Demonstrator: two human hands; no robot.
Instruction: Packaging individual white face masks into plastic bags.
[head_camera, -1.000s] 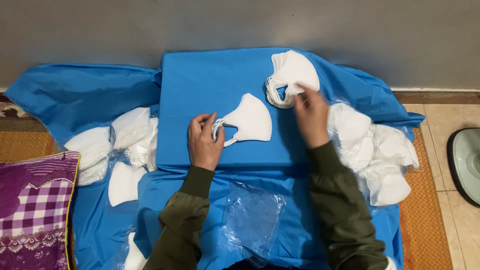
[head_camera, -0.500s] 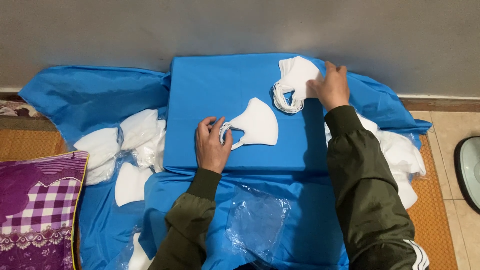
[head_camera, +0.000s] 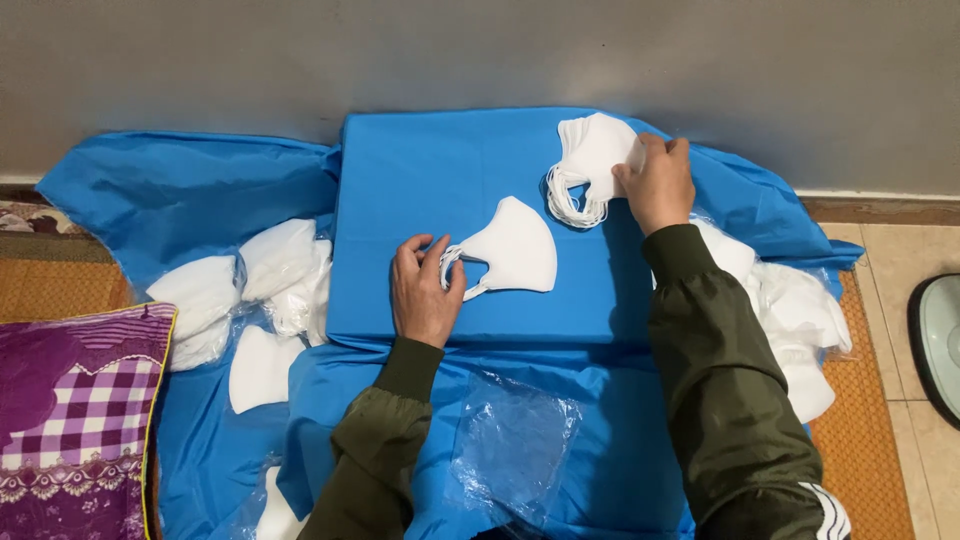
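Single white face mask (head_camera: 512, 252), lying flat near the centre of a raised blue-covered surface (head_camera: 420, 170). Left hand (head_camera: 425, 293) at its 8 o'clock, palm down, fingers lightly curled with the tips touching the ear loops; nothing gripped. Stack of white masks (head_camera: 590, 160) at 1 o'clock from the single mask, loops hanging toward 7 o'clock. Right hand (head_camera: 655, 185) at the stack's 3 o'clock, fingers closed on its edge. Loose white masks (head_camera: 250, 290) at 9 o'clock, more (head_camera: 790, 310) at 3 o'clock. Clear plastic bag (head_camera: 510, 440) at 6 o'clock. Purple checked cushion (head_camera: 70, 420) at 8 o'clock.
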